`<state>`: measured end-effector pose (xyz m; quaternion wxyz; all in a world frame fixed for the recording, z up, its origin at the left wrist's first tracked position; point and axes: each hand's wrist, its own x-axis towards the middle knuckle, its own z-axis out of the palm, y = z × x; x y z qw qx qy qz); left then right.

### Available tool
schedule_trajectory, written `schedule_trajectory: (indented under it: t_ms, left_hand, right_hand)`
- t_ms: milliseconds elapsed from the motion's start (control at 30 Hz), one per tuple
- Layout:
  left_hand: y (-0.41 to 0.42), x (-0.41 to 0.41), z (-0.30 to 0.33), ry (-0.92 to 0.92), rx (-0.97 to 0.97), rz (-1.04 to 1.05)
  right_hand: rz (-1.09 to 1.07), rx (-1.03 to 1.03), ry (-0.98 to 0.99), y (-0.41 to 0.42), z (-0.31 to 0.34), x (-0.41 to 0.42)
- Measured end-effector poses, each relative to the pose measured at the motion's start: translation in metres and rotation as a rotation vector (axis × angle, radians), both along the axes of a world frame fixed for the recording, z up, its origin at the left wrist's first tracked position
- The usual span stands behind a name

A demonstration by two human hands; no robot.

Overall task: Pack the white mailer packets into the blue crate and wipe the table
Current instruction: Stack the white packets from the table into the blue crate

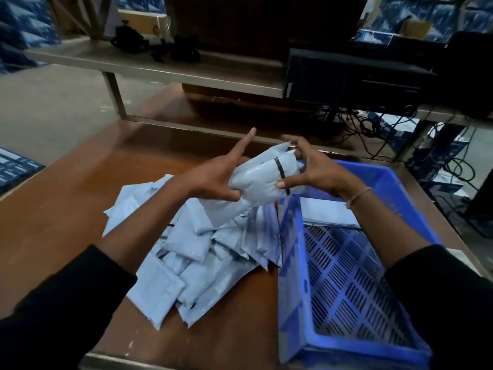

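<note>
Both hands clamp one puffy white plastic mailer packet [262, 180] in the air: left hand [213, 180] with index finger sticking out, right hand [317, 172] with curled fingertips. It hides the far-left corner of the blue slotted plastic crate [293, 263], which holds another flat white packet [328, 213]. A loose heap of white packets [192, 252] sits left on the brown wooden table [61, 198]. The room beyond is dim, with shelving hard to make out.
</note>
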<state>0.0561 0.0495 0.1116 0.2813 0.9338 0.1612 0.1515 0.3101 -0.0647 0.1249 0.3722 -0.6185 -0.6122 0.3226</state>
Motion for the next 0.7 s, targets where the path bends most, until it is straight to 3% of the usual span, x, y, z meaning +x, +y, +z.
schedule_trajectory:
  t_ms: [100, 267, 400, 533, 633, 700]
  left_hand:
    - [0.005, 0.009, 0.007, 0.025, -0.035, 0.021]
    - [0.003, 0.032, 0.008, 0.074, -0.101, 0.163]
    - [-0.009, 0.067, 0.006, -0.030, -0.322, 0.189]
    - [-0.017, 0.130, -0.002, -0.211, -0.503, 0.293]
    - [-0.029, 0.183, -0.010, -0.174, -0.399, 0.362]
    - [-0.038, 0.216, -0.019, -0.041, -0.297, 0.410]
  right_hand:
    - [-0.045, 0.028, 0.135, -0.007, -0.005, 0.015]
    - [-0.233, 0.103, 0.166, -0.032, -0.011, 0.051]
    - [-0.471, 0.148, 0.133, -0.058, -0.020, 0.089]
    - [-0.741, 0.226, -0.007, -0.081, -0.031, 0.125]
    - [-0.860, 0.123, -0.372, -0.091, -0.043, 0.142]
    - [-0.867, -0.002, -0.517, -0.089, -0.062, 0.151]
